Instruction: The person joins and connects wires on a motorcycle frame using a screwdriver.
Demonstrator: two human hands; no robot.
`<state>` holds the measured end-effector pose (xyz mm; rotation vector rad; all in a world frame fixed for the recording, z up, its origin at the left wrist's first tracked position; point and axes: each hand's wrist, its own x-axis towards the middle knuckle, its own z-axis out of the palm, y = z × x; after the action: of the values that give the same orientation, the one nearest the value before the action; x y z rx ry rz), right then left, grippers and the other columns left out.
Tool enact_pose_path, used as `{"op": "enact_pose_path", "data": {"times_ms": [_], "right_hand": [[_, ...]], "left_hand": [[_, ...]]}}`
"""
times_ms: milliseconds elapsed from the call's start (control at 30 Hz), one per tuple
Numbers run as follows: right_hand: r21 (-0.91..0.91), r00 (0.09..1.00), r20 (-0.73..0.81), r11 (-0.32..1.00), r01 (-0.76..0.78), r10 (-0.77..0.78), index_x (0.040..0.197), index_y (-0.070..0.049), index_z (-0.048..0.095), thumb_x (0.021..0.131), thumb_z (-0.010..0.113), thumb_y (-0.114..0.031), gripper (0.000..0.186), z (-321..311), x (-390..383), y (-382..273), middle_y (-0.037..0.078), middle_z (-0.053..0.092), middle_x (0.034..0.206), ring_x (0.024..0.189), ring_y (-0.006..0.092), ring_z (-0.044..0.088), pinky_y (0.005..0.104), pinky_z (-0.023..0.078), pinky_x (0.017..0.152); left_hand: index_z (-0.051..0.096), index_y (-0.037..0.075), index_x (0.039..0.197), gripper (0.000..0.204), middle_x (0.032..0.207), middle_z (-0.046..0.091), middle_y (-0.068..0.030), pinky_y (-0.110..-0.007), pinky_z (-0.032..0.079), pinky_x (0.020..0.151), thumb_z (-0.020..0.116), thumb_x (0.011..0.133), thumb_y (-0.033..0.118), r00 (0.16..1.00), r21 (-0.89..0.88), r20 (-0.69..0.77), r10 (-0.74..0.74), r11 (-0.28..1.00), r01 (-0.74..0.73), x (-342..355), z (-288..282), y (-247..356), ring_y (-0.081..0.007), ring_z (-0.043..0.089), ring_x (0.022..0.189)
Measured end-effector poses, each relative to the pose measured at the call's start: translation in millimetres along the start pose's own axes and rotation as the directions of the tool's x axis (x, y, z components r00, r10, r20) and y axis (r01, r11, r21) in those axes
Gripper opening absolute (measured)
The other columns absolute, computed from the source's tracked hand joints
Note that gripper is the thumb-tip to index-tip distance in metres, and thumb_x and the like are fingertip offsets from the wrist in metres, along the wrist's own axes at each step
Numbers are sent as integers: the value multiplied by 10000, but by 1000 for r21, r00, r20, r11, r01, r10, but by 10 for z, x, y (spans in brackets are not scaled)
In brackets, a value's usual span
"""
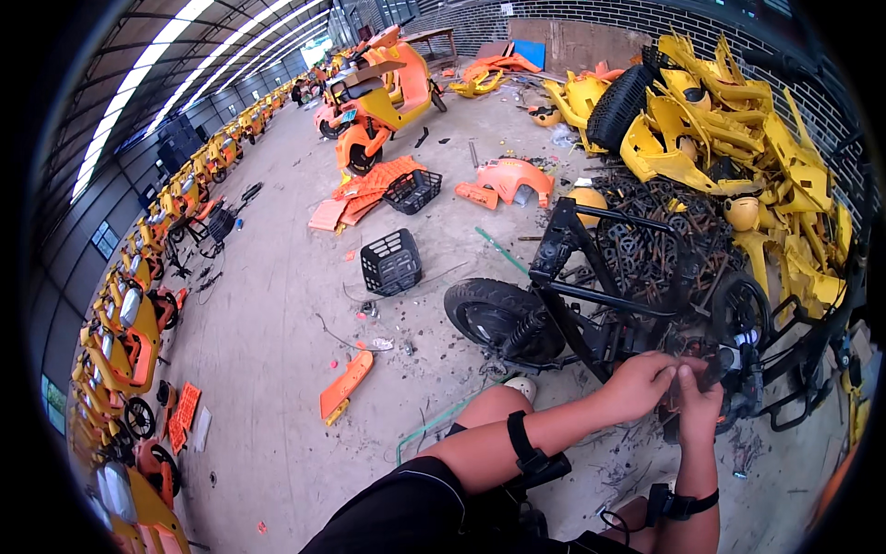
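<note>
A stripped black scooter frame stands in front of me, its rear wheel on the left and another wheel at the far right. My left hand reaches across to the frame's right part, thumb and fingers pinched together. Close against it, my right hand comes up from below with its fingers also closed. The fingertips of both meet beside dark, blurred parts of the frame. Whatever lies between them is too small and hidden to make out.
Behind the frame lies a heap of dark metal parts, with a pile of yellow body panels beyond. Black baskets, an orange panel and scraps lie on the concrete floor. Yellow scooters line the left wall.
</note>
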<state>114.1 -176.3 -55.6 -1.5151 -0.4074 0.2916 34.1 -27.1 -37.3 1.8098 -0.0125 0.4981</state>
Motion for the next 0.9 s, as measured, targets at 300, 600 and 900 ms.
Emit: {"op": "enact_pose_path", "data": {"times_ms": [300, 600, 900], "right_hand": [[-535, 767, 234, 579, 615, -598, 967, 0, 623, 838, 633, 57, 141, 474, -68, -346, 150, 601, 978, 850, 277, 610, 329, 500, 743], [-494, 692, 158, 551, 673, -704, 970, -32, 661, 823, 706, 32, 167, 654, 10, -333, 137, 597, 1029, 868, 242, 624, 324, 518, 726], [-81, 825, 23, 821, 565, -565, 957, -38, 663, 840, 736, -17, 140, 528, -63, -371, 115, 595, 1032, 914, 221, 628, 316, 521, 798]], "left_hand": [[624, -10, 1065, 189, 925, 668, -105, -348, 537, 725, 544, 979, 139, 952, -212, 96, -290, 929, 304, -75, -232, -122, -244, 653, 819], [616, 65, 1134, 195, 984, 620, -13, -274, 533, 777, 552, 1017, 207, 815, -751, 366, -449, 374, 544, -106, -531, 49, -97, 588, 898], [662, 7, 1148, 226, 1055, 677, -38, -229, 484, 821, 649, 962, 134, 944, -598, 145, -296, 734, 322, -106, -482, 331, -79, 591, 934]]}}
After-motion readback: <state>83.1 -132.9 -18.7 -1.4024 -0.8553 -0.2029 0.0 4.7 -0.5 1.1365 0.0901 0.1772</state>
